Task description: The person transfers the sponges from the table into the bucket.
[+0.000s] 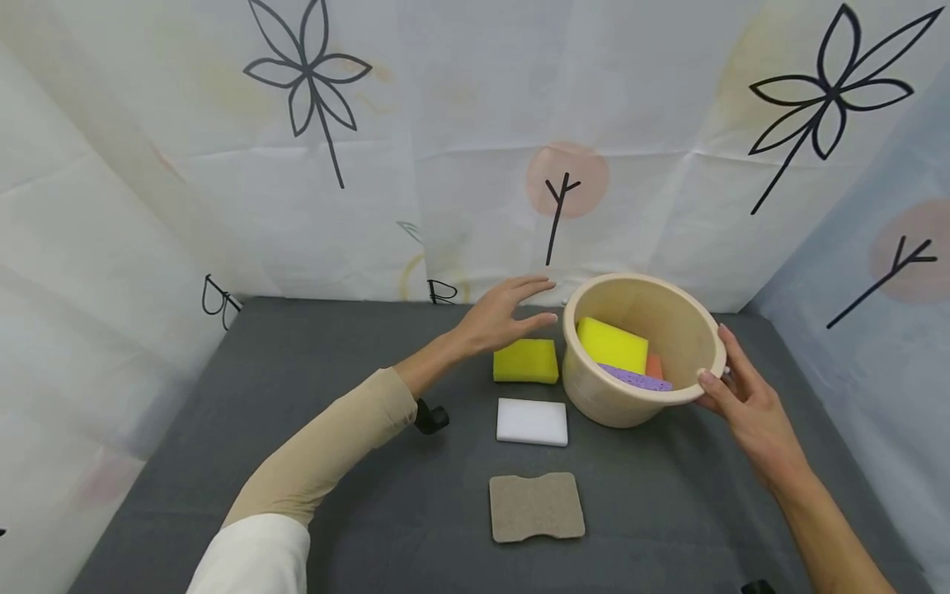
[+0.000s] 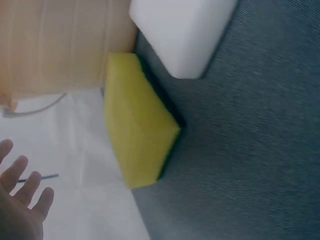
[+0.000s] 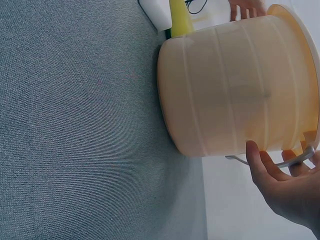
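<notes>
Right grip (image 1: 750,404) holds the bucket (image 1: 612,406) (yellow sponge (image 1: 612,345) inside); left grip (image 1: 505,318) hovers near it, spread apart

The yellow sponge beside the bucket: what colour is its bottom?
Dark green bottom, clearest in the left wrist view.

The left arm (image 1: 326,441), sleeved down to the lower forearm, slanted forward and rightward; the left grip (image 1: 500,318) hovered with fingers (image 1: 530,286) extended and spread. The bare right forearm (image 1: 827,520) angled forward and leftward, and the right grip (image 1: 757,412) held fast, fingers bent and thumb (image 1: 720,389) opposing them.
</notes>
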A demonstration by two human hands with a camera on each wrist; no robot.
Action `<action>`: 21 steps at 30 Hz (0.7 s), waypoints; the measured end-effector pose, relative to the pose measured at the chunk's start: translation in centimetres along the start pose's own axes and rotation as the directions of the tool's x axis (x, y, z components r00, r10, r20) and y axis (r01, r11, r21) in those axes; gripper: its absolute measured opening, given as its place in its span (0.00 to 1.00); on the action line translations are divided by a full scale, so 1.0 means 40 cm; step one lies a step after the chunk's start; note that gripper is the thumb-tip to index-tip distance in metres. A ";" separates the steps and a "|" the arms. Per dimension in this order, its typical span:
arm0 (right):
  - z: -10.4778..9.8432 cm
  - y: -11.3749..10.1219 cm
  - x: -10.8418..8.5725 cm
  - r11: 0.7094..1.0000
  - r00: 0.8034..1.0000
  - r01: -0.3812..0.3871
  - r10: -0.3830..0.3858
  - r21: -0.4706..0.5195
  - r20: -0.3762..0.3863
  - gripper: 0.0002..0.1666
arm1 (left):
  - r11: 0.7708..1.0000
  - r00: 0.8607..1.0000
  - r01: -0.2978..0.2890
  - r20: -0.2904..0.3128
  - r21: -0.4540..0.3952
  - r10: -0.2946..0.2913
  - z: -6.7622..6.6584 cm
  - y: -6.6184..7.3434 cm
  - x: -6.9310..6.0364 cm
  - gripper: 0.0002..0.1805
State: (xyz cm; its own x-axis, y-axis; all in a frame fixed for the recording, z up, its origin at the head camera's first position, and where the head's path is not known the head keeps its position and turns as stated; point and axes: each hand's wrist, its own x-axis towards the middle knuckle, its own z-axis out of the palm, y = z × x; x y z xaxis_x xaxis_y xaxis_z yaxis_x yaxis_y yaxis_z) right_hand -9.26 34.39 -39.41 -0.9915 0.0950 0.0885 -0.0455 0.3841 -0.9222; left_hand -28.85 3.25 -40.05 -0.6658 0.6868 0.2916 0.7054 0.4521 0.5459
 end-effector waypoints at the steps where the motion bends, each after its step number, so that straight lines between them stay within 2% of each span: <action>1: 0.000 0.000 0.000 1.000 1.000 0.000 0.000 0.000 0.001 0.44 | 1.000 1.000 0.013 0.004 -0.002 -0.013 0.003 -0.010 -0.006 0.35; 7: -0.001 0.002 0.002 1.000 1.000 0.009 -0.009 0.027 0.003 0.44 | 0.998 0.998 0.055 0.028 0.001 -0.055 0.015 -0.065 -0.036 0.38; 11: -0.001 0.003 0.003 0.998 1.000 0.016 -0.016 0.063 0.002 0.44 | 0.998 0.995 0.056 0.086 -0.031 -0.053 0.028 -0.091 -0.055 0.43; 15: -0.002 0.004 0.002 0.999 1.000 0.007 -0.007 0.043 -0.001 0.44 | 0.997 0.987 0.060 0.150 -0.045 -0.053 0.043 -0.106 -0.073 0.50; 21: 0.000 0.003 0.002 1.000 1.000 -0.013 0.013 -0.001 -0.007 0.44 | 0.998 0.976 0.061 0.210 -0.035 -0.053 0.061 -0.114 -0.092 0.51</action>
State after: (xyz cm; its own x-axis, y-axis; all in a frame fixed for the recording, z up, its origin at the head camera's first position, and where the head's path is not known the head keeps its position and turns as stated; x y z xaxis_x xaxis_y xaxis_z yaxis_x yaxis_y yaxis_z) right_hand -9.34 34.44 -39.53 -0.9911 0.1068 0.0795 -0.0327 0.3839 -0.9228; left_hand -29.04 0.05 -45.51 -0.6362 0.7661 0.0909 0.6544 0.4734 0.5897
